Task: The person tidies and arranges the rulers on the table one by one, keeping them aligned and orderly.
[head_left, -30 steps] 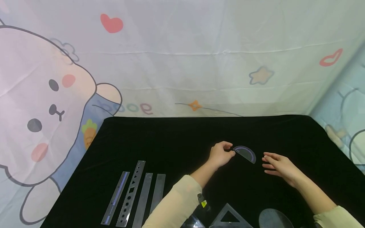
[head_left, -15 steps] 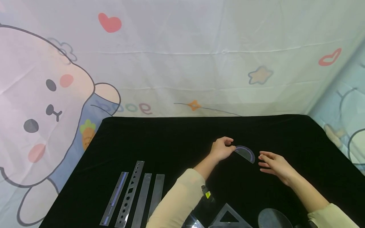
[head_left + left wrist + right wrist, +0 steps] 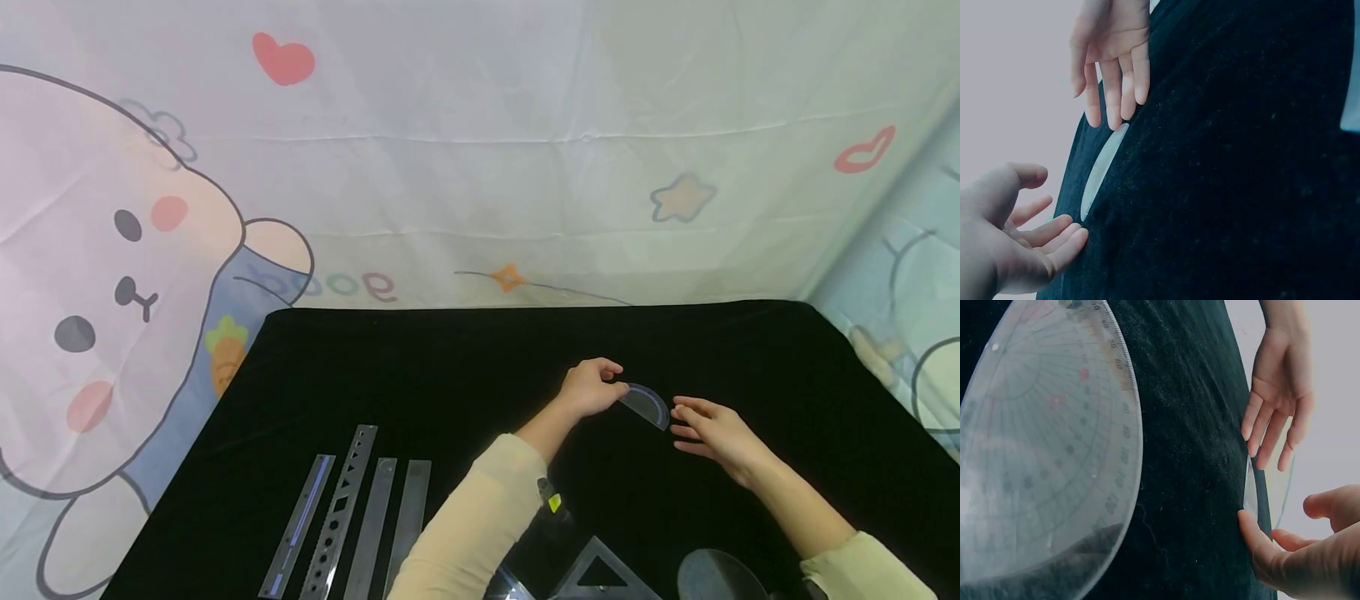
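A small clear protractor (image 3: 647, 408) with a purple arc band lies on the black cloth, its straight edge toward the lower left. My left hand (image 3: 588, 390) is at its left corner, fingers loosely bent and not closed round it. On the other side, my right hand (image 3: 720, 435) holds its extended fingers close to the lower right corner. Seen in the left wrist view, the protractor (image 3: 1104, 172) lies between the fingertips of both hands. Whether the fingertips touch its edge I cannot tell. Neither hand grips anything.
Several straight rulers (image 3: 339, 512) lie side by side at the left. Nearer the front are a set square (image 3: 573, 579), a shiny clear piece (image 3: 508, 583) partly behind the sleeve, and a larger rounded protractor (image 3: 1054, 456). A printed curtain (image 3: 480, 150) hangs behind the table.
My left hand has shifted slightly up and right to the protractor's corner. My right hand has moved left, closing the gap to it. The protractor stays about where it was.
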A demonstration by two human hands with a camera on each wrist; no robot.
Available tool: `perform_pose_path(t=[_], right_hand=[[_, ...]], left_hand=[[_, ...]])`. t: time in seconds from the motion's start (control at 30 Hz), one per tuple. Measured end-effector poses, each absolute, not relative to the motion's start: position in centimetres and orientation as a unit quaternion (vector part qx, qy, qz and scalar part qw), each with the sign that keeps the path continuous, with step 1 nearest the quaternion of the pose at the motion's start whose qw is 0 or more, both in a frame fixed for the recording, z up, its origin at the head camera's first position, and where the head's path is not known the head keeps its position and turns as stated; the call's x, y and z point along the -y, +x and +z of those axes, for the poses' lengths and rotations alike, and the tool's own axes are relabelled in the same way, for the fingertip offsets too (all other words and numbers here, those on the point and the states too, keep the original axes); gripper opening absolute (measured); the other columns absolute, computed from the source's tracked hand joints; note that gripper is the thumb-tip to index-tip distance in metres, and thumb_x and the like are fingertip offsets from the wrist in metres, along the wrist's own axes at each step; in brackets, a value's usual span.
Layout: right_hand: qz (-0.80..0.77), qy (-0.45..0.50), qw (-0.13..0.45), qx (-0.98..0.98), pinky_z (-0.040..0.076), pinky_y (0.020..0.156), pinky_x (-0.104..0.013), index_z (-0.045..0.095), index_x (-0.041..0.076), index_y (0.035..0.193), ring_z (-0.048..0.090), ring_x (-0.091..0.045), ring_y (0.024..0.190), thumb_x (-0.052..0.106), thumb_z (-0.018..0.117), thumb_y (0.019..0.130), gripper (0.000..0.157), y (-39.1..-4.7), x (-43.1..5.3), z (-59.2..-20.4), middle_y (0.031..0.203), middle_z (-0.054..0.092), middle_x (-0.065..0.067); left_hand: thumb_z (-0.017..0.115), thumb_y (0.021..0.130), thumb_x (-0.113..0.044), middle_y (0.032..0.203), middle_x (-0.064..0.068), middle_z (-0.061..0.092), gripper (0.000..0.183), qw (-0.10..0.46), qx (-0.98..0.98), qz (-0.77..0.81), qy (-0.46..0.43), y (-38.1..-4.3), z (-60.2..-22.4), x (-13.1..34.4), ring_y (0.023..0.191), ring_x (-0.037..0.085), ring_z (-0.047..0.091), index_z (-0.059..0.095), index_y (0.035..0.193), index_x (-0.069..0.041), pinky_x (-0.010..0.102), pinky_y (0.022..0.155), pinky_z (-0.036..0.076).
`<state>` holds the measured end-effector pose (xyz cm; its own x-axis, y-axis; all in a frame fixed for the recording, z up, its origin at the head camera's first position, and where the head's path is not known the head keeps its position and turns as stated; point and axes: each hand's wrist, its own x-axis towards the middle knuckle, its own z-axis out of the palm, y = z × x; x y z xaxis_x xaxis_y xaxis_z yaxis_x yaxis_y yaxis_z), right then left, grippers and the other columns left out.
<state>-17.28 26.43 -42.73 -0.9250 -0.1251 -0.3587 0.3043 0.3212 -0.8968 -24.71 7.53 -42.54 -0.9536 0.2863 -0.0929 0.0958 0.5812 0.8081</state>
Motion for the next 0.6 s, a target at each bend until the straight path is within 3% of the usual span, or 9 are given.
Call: perform_pose_path(t=[0.2,0.43,0.6], right_hand=[[-0.6,0.056,0.188,-0.775,0.049,0.091,-0.033,0.01,-0.006,0.144,0.036,-0.041,0.128,0.036,0.031,0.1,0.065,-17.45,-26.41,-42.74,0.143,0.02,-0.033],[-0.617,0.068,0.193,-0.76,0.049,0.091,-0.032,0.009,-0.004,0.144,0.048,-0.025,0.118,0.038,0.031,0.099,0.065,-17.51,-26.71,-42.98,0.145,0.019,-0.03],[-0.63,0.08,0.199,-0.746,0.048,0.092,-0.034,0.009,-0.001,0.145,0.041,-0.03,0.123,0.04,0.032,0.098,0.067,-17.52,-26.78,-43.04,0.146,0.016,-0.028]], left_hand=[[0.065,0.084,-0.026,0.111,0.002,0.063,0.032,0.128,-0.877,0.45,0.11,-24.78,-42.4,-7.58,0.099,0.017,0.058,0.063,0.113,-0.015,0.027,0.077,0.048],[0.066,0.083,-0.024,0.105,0.002,0.065,0.031,0.146,-0.848,0.503,0.079,-24.85,-42.61,-7.61,0.087,0.015,0.06,0.063,0.112,-0.012,0.028,0.075,0.051],[0.067,0.082,-0.02,0.097,0.001,0.067,0.03,0.156,-0.828,0.536,0.055,-24.83,-42.7,-7.81,0.074,0.014,0.061,0.064,0.111,-0.01,0.026,0.066,0.052]])
